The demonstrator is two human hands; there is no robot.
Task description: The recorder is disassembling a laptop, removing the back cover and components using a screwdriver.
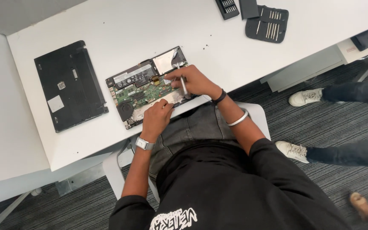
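- The opened laptop (148,87) lay near the table's (150,30) front edge, its long axis slanting from lower left up to upper right.
- The right hand (192,81) had its fingers clamped on a thin screwdriver (182,81), tip set into the laptop's upper right part.
- The left hand (156,117) pressed the laptop's near edge, fingers together.
- Judgement: a screw was being worked; the next move called for a steady, upright tool.
- The removed cover (69,85) lay left of the laptop.
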